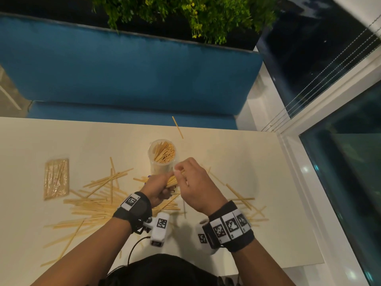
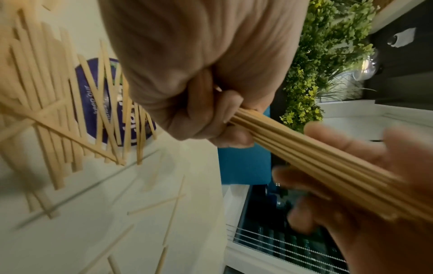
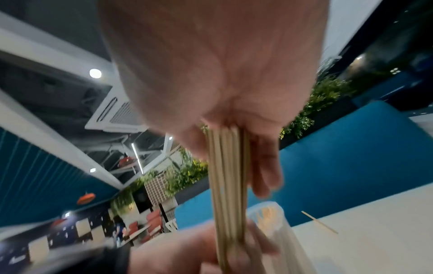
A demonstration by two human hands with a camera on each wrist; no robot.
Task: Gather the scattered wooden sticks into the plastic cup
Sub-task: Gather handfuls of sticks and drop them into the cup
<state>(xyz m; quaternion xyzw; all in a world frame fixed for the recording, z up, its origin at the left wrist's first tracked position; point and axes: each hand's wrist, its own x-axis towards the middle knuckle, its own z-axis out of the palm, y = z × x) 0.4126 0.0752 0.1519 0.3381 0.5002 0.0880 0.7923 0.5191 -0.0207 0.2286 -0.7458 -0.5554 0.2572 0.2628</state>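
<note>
I see both hands meeting at the frame's centre, just below the plastic cup. My left hand has its fingers curled tight round one end of a bundle of wooden sticks, and my right hand pinches the other end — the bundle spans between them. The cup stands upright on the counter, already holding many sticks. Loose sticks lie scattered across the lower left, with one stray stick above the cup.

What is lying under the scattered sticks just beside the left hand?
A round blue sticker or label with white lettering lies flat on the table beneath the crossed sticks. The sticks and the left hand cover much of its text, so it cannot be read fully.
</note>
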